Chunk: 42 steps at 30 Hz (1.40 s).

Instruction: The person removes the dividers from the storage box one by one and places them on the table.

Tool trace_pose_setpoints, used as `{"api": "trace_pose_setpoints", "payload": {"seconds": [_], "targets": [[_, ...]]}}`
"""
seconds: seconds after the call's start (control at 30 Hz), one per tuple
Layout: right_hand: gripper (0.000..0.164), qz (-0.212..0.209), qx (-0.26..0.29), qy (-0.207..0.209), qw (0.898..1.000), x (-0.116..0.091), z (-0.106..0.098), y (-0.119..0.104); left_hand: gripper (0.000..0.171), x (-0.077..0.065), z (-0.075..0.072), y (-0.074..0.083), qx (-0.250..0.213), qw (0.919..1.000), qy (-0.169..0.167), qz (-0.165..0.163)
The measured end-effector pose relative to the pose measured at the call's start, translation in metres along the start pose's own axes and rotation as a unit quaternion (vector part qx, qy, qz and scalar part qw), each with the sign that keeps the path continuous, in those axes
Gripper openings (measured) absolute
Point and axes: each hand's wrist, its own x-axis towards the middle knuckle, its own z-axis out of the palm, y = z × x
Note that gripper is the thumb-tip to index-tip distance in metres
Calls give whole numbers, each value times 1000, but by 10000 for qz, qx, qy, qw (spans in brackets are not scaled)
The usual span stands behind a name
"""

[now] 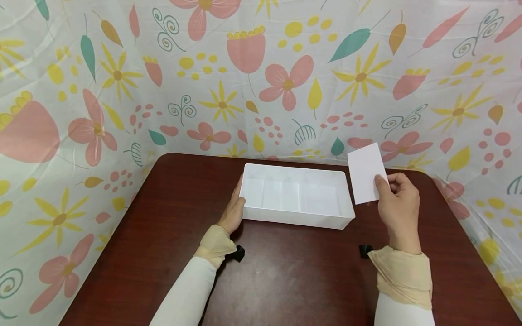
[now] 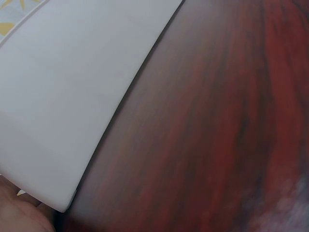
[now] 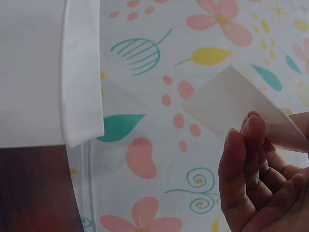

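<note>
A white rectangular box [image 1: 297,218] with an open top sits on the table, its inside showing divided sections. My left hand [image 1: 233,210] rests against its left end, fingers lying along the outer wall and thumb by the front corner. In the left wrist view, the hand [image 2: 21,212] shows at the lower left beside the box wall [image 2: 72,96]. To the right of the box, my right hand [image 1: 399,208] pinches a plain white card [image 1: 363,174] between thumb and fingers, held up at a tilt. The right wrist view shows the card [image 3: 219,104] above the curled fingers [image 3: 236,164].
The dark reddish wooden table [image 1: 269,280] has rounded back corners. A floral-patterned cloth [image 1: 285,54] hangs close behind it and along both sides. Beige wraps [image 1: 403,276] and black straps [image 1: 365,251] are at the wrists.
</note>
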Motion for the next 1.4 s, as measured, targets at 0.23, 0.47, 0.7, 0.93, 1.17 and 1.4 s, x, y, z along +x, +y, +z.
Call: {"api": "trace_pose_setpoints", "payload": {"seconds": [0.23,0.47,0.7,0.93,1.17,1.4], "targets": [[30,36,-339,-38,9994,3,-1,6,66,0,0,0,20,10000,-2,26],[32,98,-587,-38,9982,7,-1,13,67,-1,0,1,-10,10000,-21,72],[31,190,-695,-71,9974,10,-2,19,67,0,0,1,-32,10000,-53,37],[38,292,-960,-152,9948,13,-1,25,68,1,0,0,-79,9999,-71,104],[41,361,-945,-426,9940,15,2,32,68,1,-1,0,-83,9999,-64,129],[44,445,-840,-673,9932,18,6,42,67,1,0,1,22,10000,-1,70]]}}
